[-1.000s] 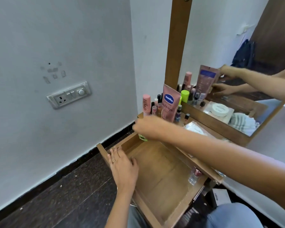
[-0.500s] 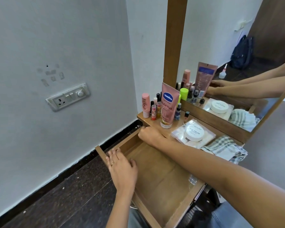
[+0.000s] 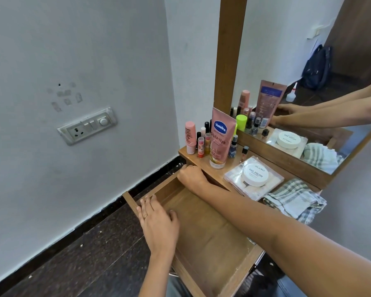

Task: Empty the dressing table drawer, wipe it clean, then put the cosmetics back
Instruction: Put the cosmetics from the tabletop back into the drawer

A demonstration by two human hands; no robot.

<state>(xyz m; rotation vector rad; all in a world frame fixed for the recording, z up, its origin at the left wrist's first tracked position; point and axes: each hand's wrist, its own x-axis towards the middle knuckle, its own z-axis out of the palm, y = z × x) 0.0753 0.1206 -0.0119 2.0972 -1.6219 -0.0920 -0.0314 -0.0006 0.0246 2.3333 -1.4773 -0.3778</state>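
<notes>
Inside the drawer [image 3: 204,232], the right hand [image 3: 192,176] has come down deeper.

To your left a pale grey painted wall [image 3: 73,50] runs down to a black skirting strip [image 3: 73,237] and a dark speckled stone floor [image 3: 84,271]; a white switch plate with a socket [image 3: 87,126] is set in it, with a few small pale marks [image 3: 64,96] just above. Ahead of you, in the corner, a wooden tabletop [image 3: 201,159] carries a mirror [image 3: 276,50] in a broad wooden frame [image 3: 230,50]. In the glass you see a white wall, a dark wooden door [image 3: 356,28] and a dark blue backpack [image 3: 316,67] on the floor, in soft, even light.
</notes>
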